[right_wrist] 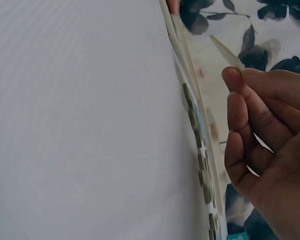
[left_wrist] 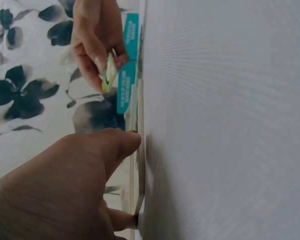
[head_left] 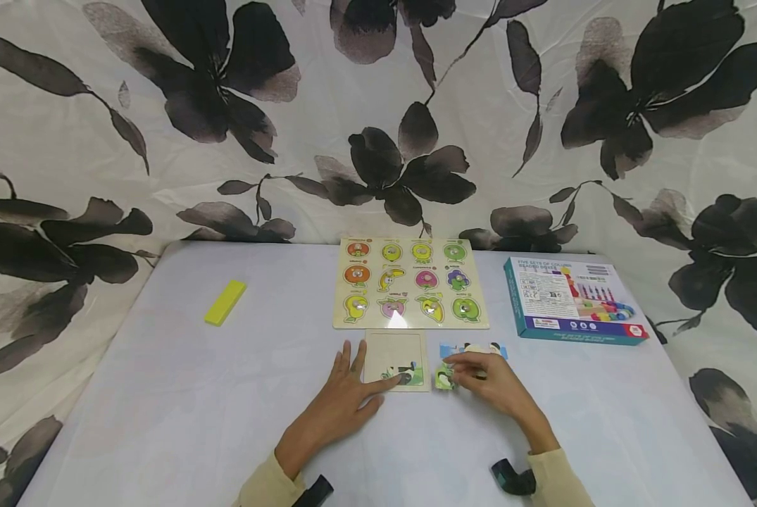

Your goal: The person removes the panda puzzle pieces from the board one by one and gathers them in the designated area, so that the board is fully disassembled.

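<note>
Right at the table's near edge, our right hand (head_left: pixel 492 384) pinches a green puzzle piece (head_left: pixel 443 378) just beside the small tray (head_left: pixel 396 345). Our left hand (head_left: pixel 346 394) lies flat with fingers straight, pinning the tray's left side. Loose pieces (head_left: pixel 473 348) sit behind the right hand, with the fruit board (head_left: pixel 410 282), a box (head_left: pixel 571 299) and a yellow block (head_left: pixel 224 302) further out. Risk we'd guess: the thin piece twists in that pinch and won't seat, or the tray slides if the left hand eases up.

Two bare hands, left hand (head_left: pixel 336 408) and right hand (head_left: pixel 498 387), emerge from pale yellow long sleeves (head_left: pixel 267 486); a black wrist-mounted device (head_left: pixel 512 479) sits at each cuff.
</note>
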{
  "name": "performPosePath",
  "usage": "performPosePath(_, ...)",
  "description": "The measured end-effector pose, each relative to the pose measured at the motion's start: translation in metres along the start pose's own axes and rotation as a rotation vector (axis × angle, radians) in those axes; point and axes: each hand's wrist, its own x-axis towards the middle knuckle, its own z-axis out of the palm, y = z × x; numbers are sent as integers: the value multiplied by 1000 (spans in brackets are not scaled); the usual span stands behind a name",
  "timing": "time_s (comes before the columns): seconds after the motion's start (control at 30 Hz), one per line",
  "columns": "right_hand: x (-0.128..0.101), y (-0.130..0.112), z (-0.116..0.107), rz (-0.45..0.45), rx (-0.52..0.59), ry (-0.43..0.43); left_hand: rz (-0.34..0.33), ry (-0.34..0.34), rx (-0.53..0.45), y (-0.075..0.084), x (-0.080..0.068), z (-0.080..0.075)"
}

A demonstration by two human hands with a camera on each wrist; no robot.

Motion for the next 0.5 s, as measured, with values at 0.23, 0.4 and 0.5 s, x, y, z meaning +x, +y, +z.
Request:
performPosePath(0.23, -6, 6, -2, 34, -26, -1, -6, -2, -13, 1, 0, 0)
performPosePath(0.4, -9, 9, -3, 35, -16, -21, -11, -5, -13, 0, 0, 0)
performPosePath(0.5, -11, 10, -4, 33, -7, -33, -13, -8, -7, 0, 0, 1)
